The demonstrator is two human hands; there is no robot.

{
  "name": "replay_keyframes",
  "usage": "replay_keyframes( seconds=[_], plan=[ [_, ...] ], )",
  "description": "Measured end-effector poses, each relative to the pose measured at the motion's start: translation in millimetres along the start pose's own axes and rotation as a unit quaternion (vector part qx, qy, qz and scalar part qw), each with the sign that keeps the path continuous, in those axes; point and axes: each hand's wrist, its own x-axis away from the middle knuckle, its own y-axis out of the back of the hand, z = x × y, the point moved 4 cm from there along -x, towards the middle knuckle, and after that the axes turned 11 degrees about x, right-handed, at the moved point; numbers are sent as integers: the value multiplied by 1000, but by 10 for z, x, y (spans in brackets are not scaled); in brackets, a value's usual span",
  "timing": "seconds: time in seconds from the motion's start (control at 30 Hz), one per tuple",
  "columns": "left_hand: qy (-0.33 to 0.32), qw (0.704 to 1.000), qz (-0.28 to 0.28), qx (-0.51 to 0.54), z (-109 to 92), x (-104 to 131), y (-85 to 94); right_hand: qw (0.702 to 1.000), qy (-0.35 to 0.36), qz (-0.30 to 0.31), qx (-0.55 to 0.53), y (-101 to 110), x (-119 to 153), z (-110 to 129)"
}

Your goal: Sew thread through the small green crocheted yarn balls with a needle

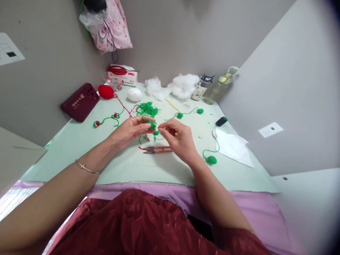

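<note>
My left hand [130,130] is closed on a small green crocheted piece [152,124], its fingers pinching it from the left. From the right, my right hand [176,134] pinches a thin, pale, needle-like piece [156,125] whose tip meets the green crochet. Just below the fingers hangs a small green ball [156,133], partly hidden, among loose green yarn ends. Orange-handled thread snips [156,150] lie on the table under my hands, a red yarn end beside their blades. Behind my left hand is a heap of green yarn [147,109].
At the back stand white stuffing [183,86], a pen cup [200,88] and a bottle [219,86]. Red yarn [105,91], white yarn [134,94] and a dark red phone [80,102] lie left. A yellow-handled crochet hook [172,105], green balls [211,160] and white tissue [233,146] lie right.
</note>
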Motion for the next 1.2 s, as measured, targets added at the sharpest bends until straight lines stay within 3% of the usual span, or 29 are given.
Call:
replay_keyframes(
  seconds=[0.8, 1.2],
  plan=[
    [-3, 999, -31, -37, -11, 5, 33, 998, -15, 39, 41, -51, 2, -44],
    [5, 1000, -21, 14, -11, 11, -23, 987, -101, 58, -114, -101, -26, -73]
  ],
)
